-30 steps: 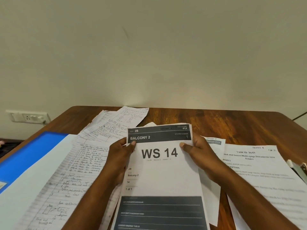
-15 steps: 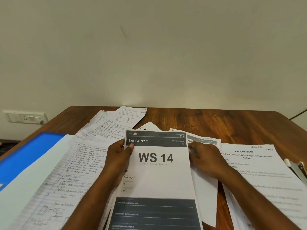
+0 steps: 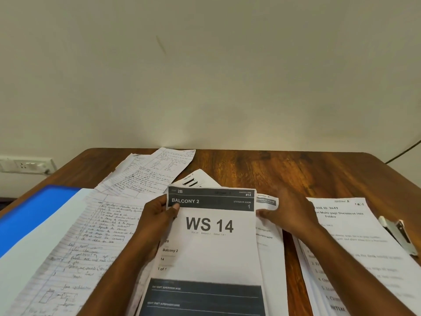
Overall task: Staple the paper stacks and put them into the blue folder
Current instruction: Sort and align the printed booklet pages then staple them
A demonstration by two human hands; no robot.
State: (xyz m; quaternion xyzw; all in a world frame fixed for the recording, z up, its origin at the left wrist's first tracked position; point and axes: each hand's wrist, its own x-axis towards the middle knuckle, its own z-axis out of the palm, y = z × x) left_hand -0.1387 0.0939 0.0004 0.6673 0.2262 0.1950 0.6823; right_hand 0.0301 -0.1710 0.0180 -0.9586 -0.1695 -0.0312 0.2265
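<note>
A person stands at a wooden table (image 3: 284, 172) set against a pale wall (image 3: 205, 76), both forearms reaching in over scattered papers. The left hand (image 3: 157, 215) grips the left edge of the printed stack (image 3: 211, 247) headed "BALCONY 2" and "WS 14", thumb pressed on the dark header band and the remaining fingers tucked behind the sheets out of sight. The right hand (image 3: 289, 213) is at the stack's right edge, fingers curled around a sheet just behind the top page; the exact contact is blurred, but the fingertips appear to pinch the upper right corner of that under-sheet (image 3: 267, 201). The stack lies centre, near the table's front edge, its lower part running out of view. The blue folder (image 3: 34, 215) lies open at the far left, a pale inner flap (image 3: 45, 242) beside its blue panel. Handwritten ruled sheets (image 3: 95, 242) lie between folder and stack, with more handwritten pages (image 3: 155, 172) fanned out behind them. A separate typed stack (image 3: 355, 247) headed "TASK ID 3649" sits to the right, apart from the held stack. The stapler (image 3: 398, 233) rests on that typed stack's right edge, untouched. A wall socket (image 3: 25, 165) sits at the left, and a dark cable (image 3: 405, 151) runs down at the far right.
</note>
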